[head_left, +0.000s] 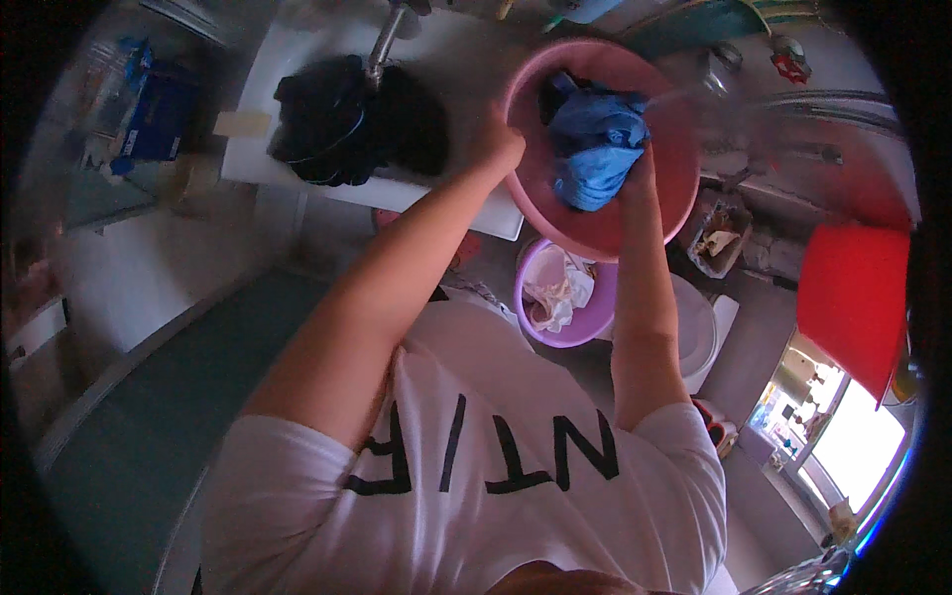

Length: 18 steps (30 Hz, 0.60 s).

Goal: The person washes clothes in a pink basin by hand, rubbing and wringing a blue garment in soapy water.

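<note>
The left hand [499, 139] steadies the rim of the pink basin [684, 188], fingers curled over its edge. The right hand [640, 164] has a closed grip on the blue garment [595, 149] bunched inside the basin, beside a dark cloth. This looks like hand-washing in progress; next, wringing would call for both hands on the garment. Black clothes [337, 119] lie in the white sink [258, 79].

To my far left, a rectangular blue-and-white printed package [149, 104] stands on a shelf, upper corner.
</note>
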Motion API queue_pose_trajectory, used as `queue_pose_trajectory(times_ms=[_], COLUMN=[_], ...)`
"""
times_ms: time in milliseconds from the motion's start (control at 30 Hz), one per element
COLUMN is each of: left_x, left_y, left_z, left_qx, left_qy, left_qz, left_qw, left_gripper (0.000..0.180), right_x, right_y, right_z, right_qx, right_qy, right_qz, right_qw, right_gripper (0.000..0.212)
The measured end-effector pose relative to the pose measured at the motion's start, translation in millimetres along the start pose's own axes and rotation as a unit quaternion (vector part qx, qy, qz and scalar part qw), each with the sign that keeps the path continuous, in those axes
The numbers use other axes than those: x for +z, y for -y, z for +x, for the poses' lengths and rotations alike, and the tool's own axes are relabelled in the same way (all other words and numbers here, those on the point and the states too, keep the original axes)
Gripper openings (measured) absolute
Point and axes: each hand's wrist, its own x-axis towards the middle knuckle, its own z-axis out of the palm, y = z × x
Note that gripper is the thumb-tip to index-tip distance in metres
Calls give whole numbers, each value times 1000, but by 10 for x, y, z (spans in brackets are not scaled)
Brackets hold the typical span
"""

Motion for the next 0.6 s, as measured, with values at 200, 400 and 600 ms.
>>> queue_pose_trajectory(times_ms=[200,400,600], left_x=[5,30,-71], left_y=[37,83,81], left_z=[47,66,85], left_qx=[7,32,41], left_qy=[19,-5,9], left_qz=[8,0,33], left_qw=[1000,999,999], left_gripper=[54,48,42], right_x=[-184,108,378], right_y=[122,79,-180], right_z=[122,-30,-89], right_qx=[-27,-305,-440], right_qy=[-167,-235,95], right_qz=[-424,-750,-859], right_qw=[890,537,244], right_gripper=[71,64,59])
